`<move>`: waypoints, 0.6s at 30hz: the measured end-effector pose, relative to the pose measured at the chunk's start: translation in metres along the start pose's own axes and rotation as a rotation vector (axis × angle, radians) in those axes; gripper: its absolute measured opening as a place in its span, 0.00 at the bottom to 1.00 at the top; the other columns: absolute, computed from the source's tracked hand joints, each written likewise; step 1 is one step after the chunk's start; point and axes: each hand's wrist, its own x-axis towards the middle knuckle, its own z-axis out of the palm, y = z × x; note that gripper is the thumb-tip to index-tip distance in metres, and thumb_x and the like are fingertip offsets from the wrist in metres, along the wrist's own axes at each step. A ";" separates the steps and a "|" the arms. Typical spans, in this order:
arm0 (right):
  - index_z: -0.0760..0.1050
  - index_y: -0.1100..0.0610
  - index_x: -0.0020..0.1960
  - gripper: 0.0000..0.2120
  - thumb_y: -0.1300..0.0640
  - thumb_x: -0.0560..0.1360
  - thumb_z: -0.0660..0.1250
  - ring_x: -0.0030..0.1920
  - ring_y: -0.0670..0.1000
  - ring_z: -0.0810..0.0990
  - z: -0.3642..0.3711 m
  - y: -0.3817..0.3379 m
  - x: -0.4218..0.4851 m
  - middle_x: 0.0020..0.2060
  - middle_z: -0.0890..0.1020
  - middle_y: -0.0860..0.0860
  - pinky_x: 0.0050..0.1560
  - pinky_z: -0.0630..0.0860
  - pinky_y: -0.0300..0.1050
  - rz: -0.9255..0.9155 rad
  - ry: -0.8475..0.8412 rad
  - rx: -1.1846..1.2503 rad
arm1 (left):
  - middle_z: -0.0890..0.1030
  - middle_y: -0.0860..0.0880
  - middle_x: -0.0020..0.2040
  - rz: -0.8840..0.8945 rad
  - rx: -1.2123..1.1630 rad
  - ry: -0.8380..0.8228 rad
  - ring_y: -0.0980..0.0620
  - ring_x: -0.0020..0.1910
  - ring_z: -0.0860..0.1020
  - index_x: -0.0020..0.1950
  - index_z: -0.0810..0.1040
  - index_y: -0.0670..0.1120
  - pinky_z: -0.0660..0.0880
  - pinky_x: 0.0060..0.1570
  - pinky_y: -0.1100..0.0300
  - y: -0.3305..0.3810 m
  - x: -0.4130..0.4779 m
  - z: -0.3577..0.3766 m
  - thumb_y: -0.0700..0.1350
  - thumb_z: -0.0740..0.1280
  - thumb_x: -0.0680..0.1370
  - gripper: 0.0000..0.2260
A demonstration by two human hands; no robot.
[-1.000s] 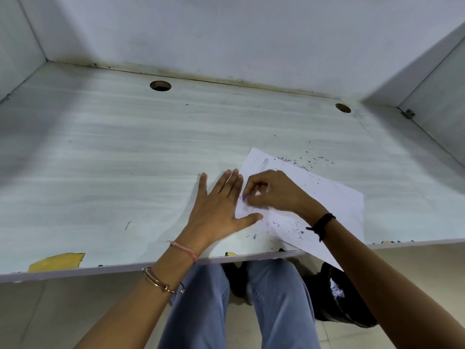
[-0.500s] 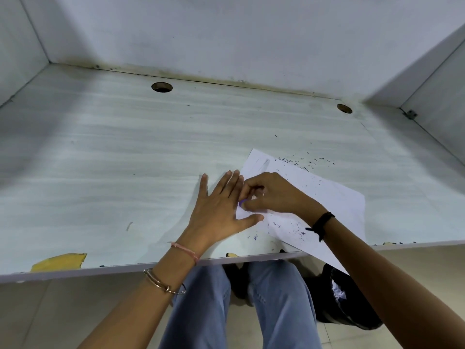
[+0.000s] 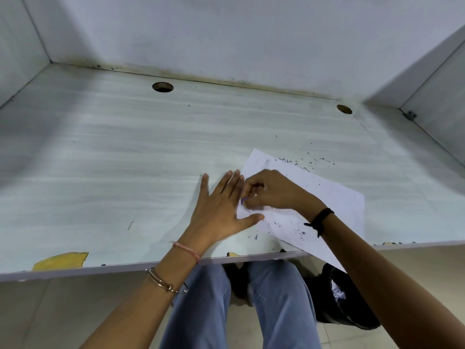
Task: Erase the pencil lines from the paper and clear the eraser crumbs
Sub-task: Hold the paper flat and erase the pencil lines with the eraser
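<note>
A white sheet of paper lies skewed on the pale desk, its near corner hanging over the front edge. My left hand lies flat with spread fingers, pressing the paper's left edge down. My right hand has curled fingers pinching a small purple eraser against the paper, right beside my left fingers; most of the eraser is hidden. Dark eraser crumbs dot the paper near my right wrist, and more eraser crumbs lie by the paper's far edge and on the desk.
The desk sits in a walled alcove, with two round cable holes near the back. A yellow chipped patch marks the front edge. Below the desk are my knees in jeans and a black bag on the floor.
My right hand with the eraser has shifted slightly nearer and left over the paper, closer to my left fingers. My left hand stays pressed in place.
</note>
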 end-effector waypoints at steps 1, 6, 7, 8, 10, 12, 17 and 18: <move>0.82 0.54 0.40 0.02 0.60 0.68 0.72 0.31 0.38 0.74 0.000 0.000 -0.001 0.31 0.80 0.46 0.33 0.68 0.29 0.000 -0.038 -0.003 | 0.44 0.52 0.81 0.000 0.000 0.000 0.56 0.78 0.39 0.80 0.46 0.49 0.33 0.72 0.38 -0.001 0.000 0.000 0.77 0.36 0.67 0.49; 0.81 0.59 0.42 0.02 0.62 0.69 0.72 0.28 0.36 0.73 -0.008 0.006 0.005 0.31 0.78 0.43 0.31 0.65 0.30 0.001 0.150 -0.009 | 0.43 0.52 0.80 -0.007 0.005 -0.020 0.56 0.78 0.39 0.80 0.43 0.49 0.32 0.72 0.39 0.001 0.000 -0.002 0.76 0.36 0.66 0.49; 0.82 0.58 0.41 0.02 0.62 0.68 0.72 0.28 0.37 0.73 -0.005 0.005 0.004 0.30 0.78 0.43 0.32 0.67 0.29 -0.009 0.083 -0.014 | 0.43 0.52 0.81 -0.002 0.003 -0.011 0.56 0.78 0.39 0.80 0.44 0.49 0.32 0.72 0.38 0.000 0.000 -0.001 0.76 0.36 0.67 0.49; 0.82 0.57 0.41 0.02 0.61 0.68 0.72 0.30 0.37 0.74 -0.003 0.003 0.001 0.30 0.78 0.44 0.33 0.68 0.29 -0.011 -0.010 -0.012 | 0.44 0.52 0.81 0.002 -0.001 -0.001 0.56 0.78 0.39 0.80 0.45 0.49 0.33 0.72 0.38 0.000 0.000 0.000 0.77 0.37 0.67 0.48; 0.82 0.53 0.40 0.02 0.58 0.68 0.73 0.32 0.38 0.74 -0.002 0.003 0.000 0.32 0.81 0.47 0.35 0.68 0.29 -0.005 -0.069 -0.009 | 0.45 0.52 0.81 0.004 -0.007 0.004 0.56 0.78 0.39 0.80 0.46 0.49 0.33 0.72 0.38 -0.001 0.000 0.001 0.77 0.38 0.68 0.48; 0.82 0.54 0.41 0.02 0.59 0.68 0.73 0.31 0.38 0.73 -0.006 0.009 0.006 0.34 0.81 0.47 0.34 0.67 0.30 -0.004 0.085 -0.008 | 0.43 0.52 0.80 -0.002 0.003 -0.010 0.56 0.78 0.39 0.80 0.44 0.49 0.32 0.72 0.38 -0.001 0.000 0.000 0.76 0.37 0.68 0.48; 0.82 0.55 0.40 0.02 0.60 0.68 0.72 0.30 0.38 0.73 -0.001 0.002 -0.001 0.31 0.79 0.44 0.34 0.68 0.29 -0.027 -0.020 -0.023 | 0.44 0.52 0.81 0.005 0.001 0.006 0.56 0.78 0.39 0.80 0.46 0.50 0.33 0.72 0.37 -0.001 0.001 0.002 0.77 0.38 0.68 0.47; 0.82 0.53 0.40 0.02 0.59 0.68 0.73 0.31 0.38 0.73 -0.002 0.001 -0.003 0.31 0.79 0.44 0.34 0.68 0.28 -0.020 -0.069 -0.020 | 0.45 0.52 0.81 0.004 0.007 0.006 0.56 0.78 0.39 0.80 0.46 0.49 0.33 0.72 0.37 -0.001 0.001 0.002 0.77 0.38 0.68 0.48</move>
